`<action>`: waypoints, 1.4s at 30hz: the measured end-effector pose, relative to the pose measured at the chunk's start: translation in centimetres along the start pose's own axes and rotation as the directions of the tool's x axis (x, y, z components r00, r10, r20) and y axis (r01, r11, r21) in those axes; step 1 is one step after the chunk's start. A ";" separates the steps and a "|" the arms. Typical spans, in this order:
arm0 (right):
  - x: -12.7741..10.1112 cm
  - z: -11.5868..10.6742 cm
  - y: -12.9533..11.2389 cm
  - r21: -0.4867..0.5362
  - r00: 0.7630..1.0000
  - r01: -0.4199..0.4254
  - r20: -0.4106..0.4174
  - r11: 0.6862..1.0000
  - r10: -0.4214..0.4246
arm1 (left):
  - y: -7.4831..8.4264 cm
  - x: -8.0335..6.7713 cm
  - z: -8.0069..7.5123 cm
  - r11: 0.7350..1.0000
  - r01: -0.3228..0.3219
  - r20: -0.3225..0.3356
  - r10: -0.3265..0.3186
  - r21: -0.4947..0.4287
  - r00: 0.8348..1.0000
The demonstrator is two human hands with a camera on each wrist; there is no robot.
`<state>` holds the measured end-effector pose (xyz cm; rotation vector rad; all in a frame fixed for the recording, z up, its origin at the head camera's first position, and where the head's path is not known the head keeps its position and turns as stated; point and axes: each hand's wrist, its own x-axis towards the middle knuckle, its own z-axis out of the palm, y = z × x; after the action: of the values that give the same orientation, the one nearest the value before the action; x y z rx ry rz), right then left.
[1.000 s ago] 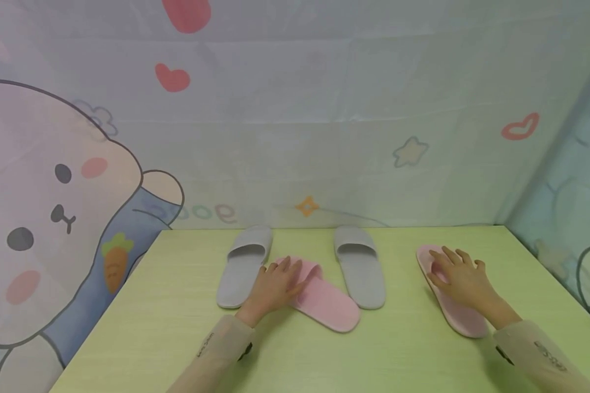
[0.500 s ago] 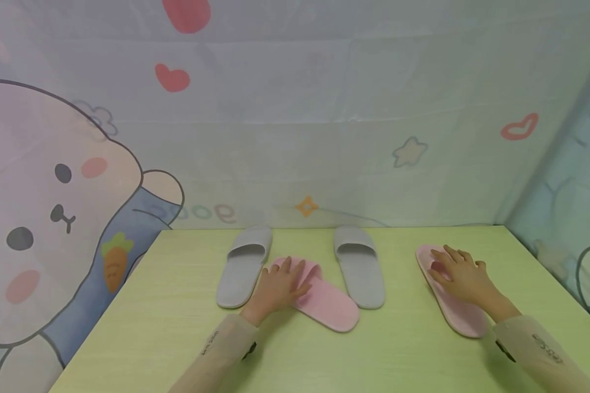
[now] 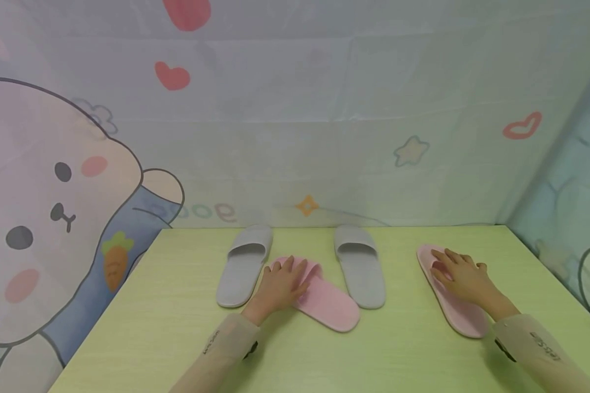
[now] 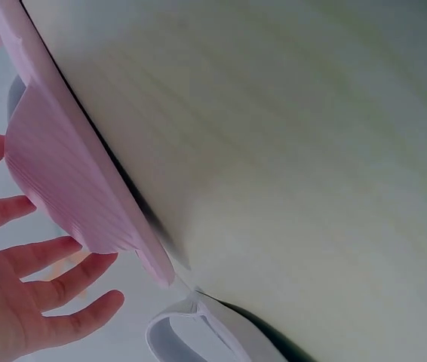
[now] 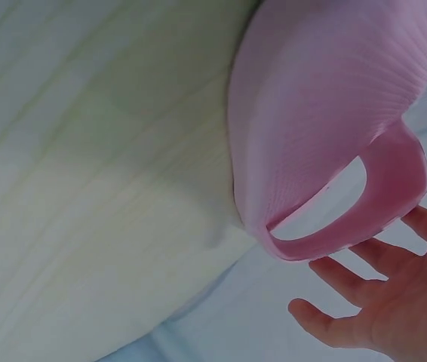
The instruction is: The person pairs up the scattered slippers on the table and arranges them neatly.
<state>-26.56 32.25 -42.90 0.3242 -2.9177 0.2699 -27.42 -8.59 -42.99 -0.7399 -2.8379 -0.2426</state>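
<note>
Two pink slippers and two grey slippers lie on a pale green table [image 3: 177,316]. My left hand [image 3: 281,284] rests flat on the strap end of the slanted pink slipper [image 3: 326,304], between the grey slippers. In the left wrist view its fingers [image 4: 25,279] are spread beside that pink slipper [image 4: 62,166]. My right hand [image 3: 461,275] lies with straight fingers on the toe end of the other pink slipper [image 3: 459,316] at the right. The right wrist view shows that slipper's strap [image 5: 379,204] above my spread fingers [image 5: 364,317].
The left grey slipper [image 3: 243,265] and the right grey slipper [image 3: 360,267] point toward the back edge. A cartoon-printed cloth backdrop [image 3: 295,136] hangs behind and to the left of the table. The table's right edge [image 3: 560,284] is near the right hand.
</note>
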 end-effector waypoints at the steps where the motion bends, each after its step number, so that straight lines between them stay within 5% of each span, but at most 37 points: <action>1: 0.0 0.1 0.1 0.002 1.000 0.001 0.003 1.000 -0.001 | 0.0 0.0 0.0 1.000 -0.005 -0.004 0.005 0.004 1.000; 28: -0.4 -0.2 -0.5 0.005 1.000 0.007 0.019 1.000 -0.007 | 0.4 0.2 -0.4 0.997 -0.070 -0.124 0.072 0.020 0.990; 42: -0.8 0.0 -0.1 0.011 1.000 0.013 0.027 1.000 -0.014 | 1.1 -0.1 -1.9 0.996 -0.084 -0.143 0.086 0.026 0.986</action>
<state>-25.77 32.27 -43.05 0.3518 -2.9407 0.2809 -26.52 -8.07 -41.03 -0.8031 -2.6627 -0.2431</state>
